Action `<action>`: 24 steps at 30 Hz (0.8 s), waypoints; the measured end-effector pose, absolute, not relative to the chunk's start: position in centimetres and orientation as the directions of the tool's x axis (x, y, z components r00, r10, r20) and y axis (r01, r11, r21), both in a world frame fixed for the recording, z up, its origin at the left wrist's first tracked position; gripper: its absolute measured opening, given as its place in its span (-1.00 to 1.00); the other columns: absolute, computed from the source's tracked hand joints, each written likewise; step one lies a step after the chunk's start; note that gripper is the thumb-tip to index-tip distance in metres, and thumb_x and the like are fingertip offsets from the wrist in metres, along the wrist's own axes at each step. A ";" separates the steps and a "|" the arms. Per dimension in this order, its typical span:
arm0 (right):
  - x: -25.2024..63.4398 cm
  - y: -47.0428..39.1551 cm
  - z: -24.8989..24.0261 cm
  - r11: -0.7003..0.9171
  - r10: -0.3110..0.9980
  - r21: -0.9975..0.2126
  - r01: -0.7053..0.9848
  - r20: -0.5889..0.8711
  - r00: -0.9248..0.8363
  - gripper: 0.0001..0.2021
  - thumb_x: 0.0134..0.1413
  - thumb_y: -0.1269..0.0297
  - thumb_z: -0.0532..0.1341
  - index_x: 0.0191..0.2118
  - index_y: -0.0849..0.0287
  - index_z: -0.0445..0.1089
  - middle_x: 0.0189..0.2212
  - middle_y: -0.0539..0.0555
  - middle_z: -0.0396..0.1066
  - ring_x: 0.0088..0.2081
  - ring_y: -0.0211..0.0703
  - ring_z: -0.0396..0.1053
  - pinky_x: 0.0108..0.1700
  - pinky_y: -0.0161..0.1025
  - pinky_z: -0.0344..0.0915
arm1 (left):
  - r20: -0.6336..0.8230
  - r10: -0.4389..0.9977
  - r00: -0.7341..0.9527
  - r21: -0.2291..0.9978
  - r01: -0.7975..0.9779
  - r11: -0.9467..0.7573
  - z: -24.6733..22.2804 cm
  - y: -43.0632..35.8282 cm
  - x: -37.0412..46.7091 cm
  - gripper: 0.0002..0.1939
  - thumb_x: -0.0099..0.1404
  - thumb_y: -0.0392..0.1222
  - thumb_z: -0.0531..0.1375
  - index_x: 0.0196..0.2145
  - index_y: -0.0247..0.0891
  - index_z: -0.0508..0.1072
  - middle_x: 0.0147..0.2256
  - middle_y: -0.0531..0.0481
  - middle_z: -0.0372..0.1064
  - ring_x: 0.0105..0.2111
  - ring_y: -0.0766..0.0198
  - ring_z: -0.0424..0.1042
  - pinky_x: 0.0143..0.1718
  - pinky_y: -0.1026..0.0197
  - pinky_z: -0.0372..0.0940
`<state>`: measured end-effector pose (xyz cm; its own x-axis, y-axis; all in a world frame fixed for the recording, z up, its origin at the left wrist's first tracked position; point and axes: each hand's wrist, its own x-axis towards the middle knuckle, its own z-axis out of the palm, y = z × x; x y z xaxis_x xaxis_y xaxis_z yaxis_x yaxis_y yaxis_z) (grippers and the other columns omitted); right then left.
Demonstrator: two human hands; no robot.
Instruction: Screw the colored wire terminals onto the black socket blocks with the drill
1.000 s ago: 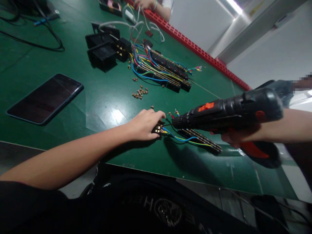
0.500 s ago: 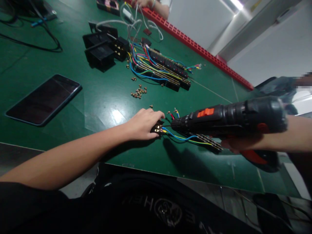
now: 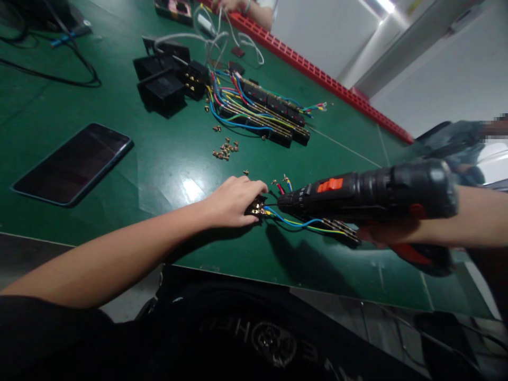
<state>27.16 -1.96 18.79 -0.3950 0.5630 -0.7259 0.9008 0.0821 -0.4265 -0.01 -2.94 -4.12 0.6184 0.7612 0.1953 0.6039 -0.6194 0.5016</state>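
Observation:
My left hand [image 3: 234, 202] is closed around a small black terminal block [image 3: 257, 207] with brass contacts, held against the green table. Blue and yellow-green wires [image 3: 293, 222] run from the block to a dark strip with metal rows [image 3: 341, 231]. In my right hand [image 3: 391, 233] is a black and orange cordless drill [image 3: 369, 193], lying level and pointing left. Its thin bit meets the block beside my left fingers. Red and blue wire ends [image 3: 283, 184] with screws in their lugs stick up behind the chuck.
Loose brass screws [image 3: 226, 150] lie in a small pile beyond my left hand. Farther back are wired black strips [image 3: 262, 114] and black plastic housings [image 3: 162, 79]. A phone [image 3: 75, 164] lies at left. Another person's hand [image 3: 230, 5] is near the red perforated edging [image 3: 317, 74].
The drill and my right hand have shifted slightly left. My left hand and the terminal block stay in place.

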 end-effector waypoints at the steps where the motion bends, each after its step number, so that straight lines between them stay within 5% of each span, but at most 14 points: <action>1: 27.3 -2.0 18.8 0.066 0.560 -0.422 0.904 -0.734 -0.384 -0.71 -0.02 -0.01 0.37 -0.35 0.14 0.52 -0.54 0.00 0.42 -0.54 -0.27 0.37 -0.53 -0.38 0.43 | 0.197 0.761 0.618 0.501 0.604 -0.620 -4.2 -2.9 0.0 -0.44 0.25 -0.04 0.32 0.13 -0.27 0.33 -0.05 -0.16 0.49 -0.05 -0.06 0.43 -0.08 0.04 0.20; 7: 27.6 -2.1 18.6 0.072 0.566 -0.456 0.887 -0.714 -0.413 -0.71 0.03 0.00 0.36 -0.31 0.14 0.49 -0.46 0.00 0.48 -0.64 -0.37 0.30 -0.60 -0.41 0.35 | 0.201 0.754 0.626 0.511 0.590 -0.626 -4.1 -2.8 0.0 -0.51 0.26 -0.05 0.31 0.08 -0.26 0.36 -0.07 -0.14 0.48 -0.07 -0.03 0.42 -0.08 0.05 0.19; 13: 27.8 -1.8 18.5 0.029 0.473 -0.403 0.915 -0.800 -0.368 -0.67 0.13 -0.06 0.30 -0.20 0.11 0.48 -0.65 -0.09 0.36 -0.70 -0.31 0.29 -0.69 -0.41 0.26 | 0.205 0.735 0.647 0.523 0.562 -0.641 -4.0 -2.7 0.0 -0.58 0.26 -0.06 0.31 0.01 -0.26 0.39 -0.08 -0.11 0.49 -0.08 0.01 0.40 -0.07 0.06 0.19; 19: 28.6 -0.8 18.1 0.143 0.511 -0.460 0.876 -0.724 -0.464 -0.72 0.12 0.05 0.33 -0.14 0.11 0.50 -0.54 -0.10 0.46 -0.69 -0.40 0.31 -0.64 -0.47 0.30 | 0.206 0.734 0.647 0.523 0.562 -0.641 -4.2 -2.7 -0.1 -0.58 0.26 -0.06 0.32 0.01 -0.26 0.39 -0.08 -0.11 0.49 -0.09 0.02 0.40 -0.07 0.06 0.19; 24: 27.5 -0.7 18.5 0.245 0.484 -0.502 0.830 -0.678 -0.553 -0.52 0.09 0.07 0.34 0.14 0.02 0.48 -0.68 -0.18 0.32 -0.71 -0.37 0.26 -0.64 -0.46 0.29 | 0.214 0.727 0.653 0.521 0.554 -0.650 -4.1 -2.6 -0.1 -0.57 0.26 -0.06 0.33 0.01 -0.26 0.39 -0.09 -0.11 0.49 -0.10 0.02 0.40 -0.09 0.07 0.19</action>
